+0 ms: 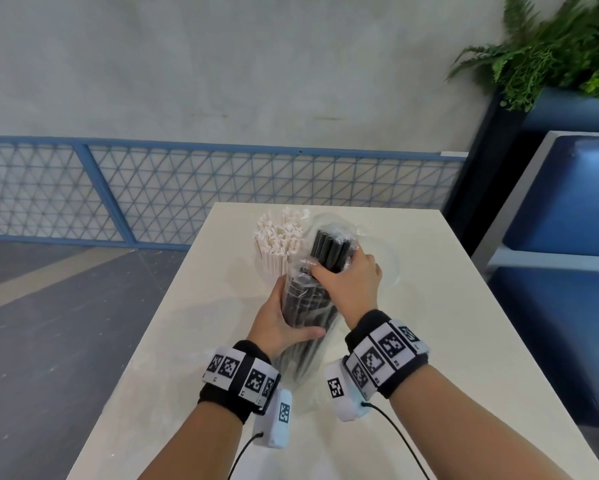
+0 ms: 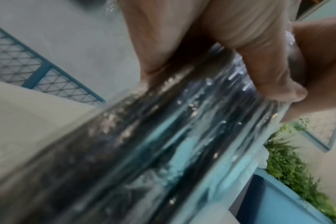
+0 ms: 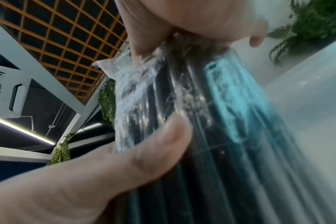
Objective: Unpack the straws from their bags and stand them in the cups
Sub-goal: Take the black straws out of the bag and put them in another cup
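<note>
A bundle of black straws (image 1: 329, 249) sticks up out of a clear plastic bag (image 1: 303, 362) that stands tilted over the white table (image 1: 447, 341). My left hand (image 1: 279, 325) grips the bag around its middle, thumb across the front. My right hand (image 1: 351, 284) grips the black straws just above the bag's mouth. Behind them several white straws (image 1: 280, 235) stand upright in a cup hidden behind the hands. The left wrist view shows the bag (image 2: 163, 136) under my thumb. In the right wrist view my fingers wrap the straws (image 3: 182, 98).
A clear plastic rim (image 1: 393, 268) shows to the right of my right hand; what it belongs to I cannot tell. The table's left edge (image 1: 145, 341) drops to the floor. A blue mesh railing (image 1: 152, 188) runs behind, a blue bench (image 1: 561, 209) stands right.
</note>
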{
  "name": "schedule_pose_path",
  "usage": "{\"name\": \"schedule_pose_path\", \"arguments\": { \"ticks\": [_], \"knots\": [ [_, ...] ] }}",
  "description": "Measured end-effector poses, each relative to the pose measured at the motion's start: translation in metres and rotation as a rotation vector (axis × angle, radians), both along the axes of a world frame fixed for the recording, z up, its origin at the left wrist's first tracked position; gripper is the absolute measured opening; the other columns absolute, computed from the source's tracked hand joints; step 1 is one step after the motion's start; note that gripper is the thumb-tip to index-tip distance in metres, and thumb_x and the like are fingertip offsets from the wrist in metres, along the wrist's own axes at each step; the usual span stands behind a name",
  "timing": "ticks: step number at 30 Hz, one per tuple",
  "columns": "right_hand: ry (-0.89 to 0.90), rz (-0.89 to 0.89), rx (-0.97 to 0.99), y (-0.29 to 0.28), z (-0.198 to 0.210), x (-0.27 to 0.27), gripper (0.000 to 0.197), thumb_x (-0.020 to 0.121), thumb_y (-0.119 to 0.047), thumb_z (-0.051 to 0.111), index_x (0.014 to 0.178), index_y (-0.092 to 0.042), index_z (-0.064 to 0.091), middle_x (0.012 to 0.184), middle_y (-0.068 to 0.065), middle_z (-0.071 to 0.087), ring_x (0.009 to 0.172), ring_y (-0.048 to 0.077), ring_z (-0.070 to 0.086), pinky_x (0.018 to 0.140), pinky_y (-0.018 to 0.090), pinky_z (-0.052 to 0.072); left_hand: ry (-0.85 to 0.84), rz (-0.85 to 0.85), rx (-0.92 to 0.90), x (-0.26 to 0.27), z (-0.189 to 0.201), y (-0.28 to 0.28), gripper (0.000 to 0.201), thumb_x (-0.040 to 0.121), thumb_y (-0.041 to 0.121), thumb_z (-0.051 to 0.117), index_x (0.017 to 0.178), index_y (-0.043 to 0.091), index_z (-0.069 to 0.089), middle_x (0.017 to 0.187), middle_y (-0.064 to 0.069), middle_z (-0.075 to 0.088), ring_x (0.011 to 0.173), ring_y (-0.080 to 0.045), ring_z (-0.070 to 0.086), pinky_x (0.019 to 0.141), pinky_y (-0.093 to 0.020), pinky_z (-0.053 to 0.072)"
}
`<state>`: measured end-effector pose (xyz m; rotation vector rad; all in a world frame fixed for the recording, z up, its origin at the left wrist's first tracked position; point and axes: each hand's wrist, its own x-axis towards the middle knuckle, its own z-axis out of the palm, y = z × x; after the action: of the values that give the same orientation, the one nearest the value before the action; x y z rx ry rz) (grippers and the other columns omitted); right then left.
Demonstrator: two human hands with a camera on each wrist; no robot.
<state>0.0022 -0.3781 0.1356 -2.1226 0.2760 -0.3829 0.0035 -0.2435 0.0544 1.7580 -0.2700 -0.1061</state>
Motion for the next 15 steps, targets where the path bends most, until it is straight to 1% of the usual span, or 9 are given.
{"name": "schedule_pose_path", "arguments": {
  "ticks": [3,5,7,8,9,11,12,14,15],
  "knots": [
    [0.000,-0.027,0.039,0.007,-0.001,0.000,0.060,0.071,-0.046,0.073,0.117,-0.013,0.052,0.085,-0.009,0.038,0.118,0.026,0.040,0.112,0.045,0.020,0.000,0.087,-0.002,0.000,0.000,-0.003,0.079,0.047,0.030,0.089,0.115,0.034,0.049,0.110,0.011,0.066,0.105,-0.005,0.062,0.097,-0.035,0.049],
    [-0.006,-0.025,0.057,0.009,0.000,0.002,0.060,0.072,-0.046,0.072,0.119,-0.013,0.051,0.091,-0.005,0.040,0.119,0.026,0.039,0.112,0.046,0.019,0.023,0.111,-0.017,0.001,-0.001,-0.002,0.074,0.049,0.026,0.089,0.111,0.036,0.050,0.107,0.012,0.066,0.103,-0.006,0.063,0.097,-0.038,0.049],
    [-0.041,-0.027,0.105,0.008,0.003,0.006,0.058,0.074,-0.043,0.072,0.118,-0.012,0.052,0.095,0.000,0.043,0.120,0.027,0.037,0.112,0.046,0.021,0.056,0.119,-0.042,0.002,-0.002,-0.002,0.080,0.044,0.033,0.087,0.115,0.031,0.052,0.108,0.011,0.067,0.104,-0.007,0.063,0.097,-0.038,0.050],
    [-0.061,-0.022,0.127,0.007,0.005,0.008,0.056,0.074,-0.042,0.072,0.117,-0.011,0.053,0.097,0.004,0.048,0.119,0.027,0.038,0.111,0.046,0.023,0.074,0.122,-0.060,0.002,-0.003,-0.002,0.084,0.042,0.036,0.086,0.118,0.028,0.052,0.110,0.009,0.067,0.105,-0.009,0.063,0.097,-0.039,0.050],
    [-0.075,-0.011,0.142,0.006,0.006,0.011,0.054,0.075,-0.042,0.072,0.116,-0.011,0.055,0.101,0.006,0.055,0.118,0.027,0.040,0.110,0.045,0.024,0.092,0.126,-0.076,0.002,-0.003,-0.003,0.086,0.042,0.035,0.086,0.121,0.026,0.052,0.111,0.006,0.068,0.106,-0.011,0.064,0.097,-0.041,0.049],
    [-0.098,0.016,0.163,0.005,0.008,0.016,0.051,0.074,-0.043,0.071,0.113,-0.014,0.057,0.107,0.007,0.064,0.114,0.025,0.045,0.107,0.045,0.027,0.117,0.130,-0.090,0.002,-0.004,-0.005,0.087,0.045,0.030,0.086,0.124,0.022,0.051,0.111,0.004,0.068,0.106,-0.013,0.064,0.097,-0.043,0.049],
    [-0.106,0.033,0.181,0.005,0.010,0.017,0.051,0.072,-0.046,0.071,0.110,-0.016,0.058,0.106,0.007,0.066,0.112,0.025,0.049,0.106,0.046,0.030,0.123,0.130,-0.086,0.002,-0.004,-0.006,0.086,0.047,0.027,0.086,0.125,0.020,0.051,0.111,0.003,0.068,0.105,-0.013,0.064,0.097,-0.044,0.049],
    [-0.135,0.051,0.250,0.003,0.014,0.019,0.053,0.066,-0.052,0.071,0.105,-0.018,0.059,0.102,0.005,0.068,0.104,0.024,0.058,0.100,0.048,0.041,0.129,0.128,-0.079,0.003,-0.005,-0.006,0.084,0.048,0.025,0.085,0.125,0.019,0.051,0.112,0.001,0.068,0.106,-0.014,0.064,0.097,-0.045,0.049],
    [-0.157,0.062,0.304,0.002,0.017,0.019,0.051,0.067,-0.049,0.073,0.104,-0.016,0.060,0.101,0.004,0.068,0.101,0.022,0.062,0.096,0.048,0.046,0.134,0.125,-0.076,0.004,-0.006,-0.005,0.083,0.048,0.024,0.085,0.124,0.020,0.052,0.112,0.001,0.068,0.106,-0.015,0.064,0.098,-0.045,0.049]
  ]
}}
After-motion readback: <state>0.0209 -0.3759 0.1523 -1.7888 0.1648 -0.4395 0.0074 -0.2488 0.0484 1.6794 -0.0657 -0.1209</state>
